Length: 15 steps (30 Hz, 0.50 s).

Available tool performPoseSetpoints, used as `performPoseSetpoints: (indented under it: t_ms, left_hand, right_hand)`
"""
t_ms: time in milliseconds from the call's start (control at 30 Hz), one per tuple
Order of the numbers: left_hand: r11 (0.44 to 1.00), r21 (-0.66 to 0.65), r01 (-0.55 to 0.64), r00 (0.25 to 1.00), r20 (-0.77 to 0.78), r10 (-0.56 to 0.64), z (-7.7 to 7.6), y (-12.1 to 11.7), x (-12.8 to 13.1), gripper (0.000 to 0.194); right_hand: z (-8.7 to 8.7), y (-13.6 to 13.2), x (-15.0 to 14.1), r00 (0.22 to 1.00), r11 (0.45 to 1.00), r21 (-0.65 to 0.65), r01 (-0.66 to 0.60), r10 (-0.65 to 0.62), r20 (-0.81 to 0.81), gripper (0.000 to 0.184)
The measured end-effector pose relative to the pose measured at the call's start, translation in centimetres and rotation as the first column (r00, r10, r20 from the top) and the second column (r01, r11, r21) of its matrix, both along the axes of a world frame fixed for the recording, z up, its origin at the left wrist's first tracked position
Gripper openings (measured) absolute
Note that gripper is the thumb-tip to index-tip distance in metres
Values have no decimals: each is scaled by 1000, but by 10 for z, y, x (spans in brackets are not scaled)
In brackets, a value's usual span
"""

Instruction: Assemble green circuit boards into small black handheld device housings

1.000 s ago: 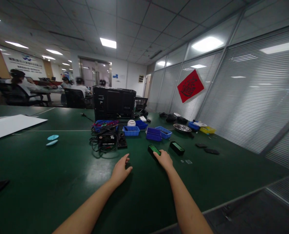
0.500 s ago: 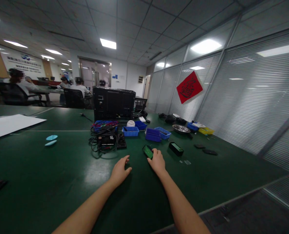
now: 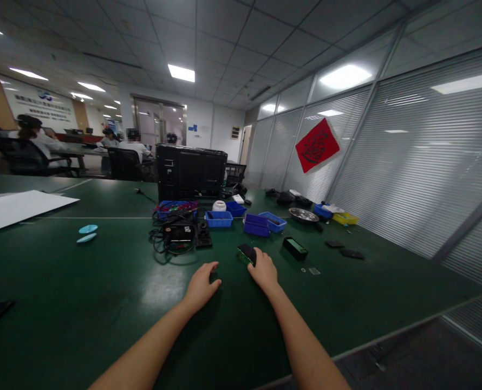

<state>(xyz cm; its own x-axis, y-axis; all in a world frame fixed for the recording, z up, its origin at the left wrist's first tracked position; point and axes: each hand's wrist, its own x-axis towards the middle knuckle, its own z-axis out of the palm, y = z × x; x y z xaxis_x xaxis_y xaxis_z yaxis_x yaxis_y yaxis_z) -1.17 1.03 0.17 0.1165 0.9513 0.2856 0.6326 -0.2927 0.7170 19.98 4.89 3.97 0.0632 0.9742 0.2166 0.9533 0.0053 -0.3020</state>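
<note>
Right of the spread left hand (image 3: 201,283), the right hand (image 3: 264,270) grips a black case (image 3: 247,251).

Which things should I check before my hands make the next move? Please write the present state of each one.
1. Right hand has a grip on the case: ok, thumb and fingers are on it.
2. Left hand is free: ok, it holds nothing.
3. Case is level: not ok, it is tilted.
4. Case rests on the table: cannot tell.
5. Green board is seated firmly: cannot tell, it shows only partly.
6. Second case is apart from both hands: ok.
</note>
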Motion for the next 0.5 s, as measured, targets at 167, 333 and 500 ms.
performPoseSetpoints:
  t_ms: [167,333,500]
  left_hand:
    - [1000,-1,0,1000,-9,0,0,-1,0,48]
    - [1000,0,2,1000,-7,-2,3,-2,1,48]
    - [1000,-4,-2,1000,-11,2,4,-2,2,48]
  right_hand:
    - [-2,2,2,1000,998,66,5,-5,12,54]
    - [-3,-5,-9,982,980,198,-12,-26,187,49]
    - [-2,-16,-28,928,944,301,-132,11,372,44]
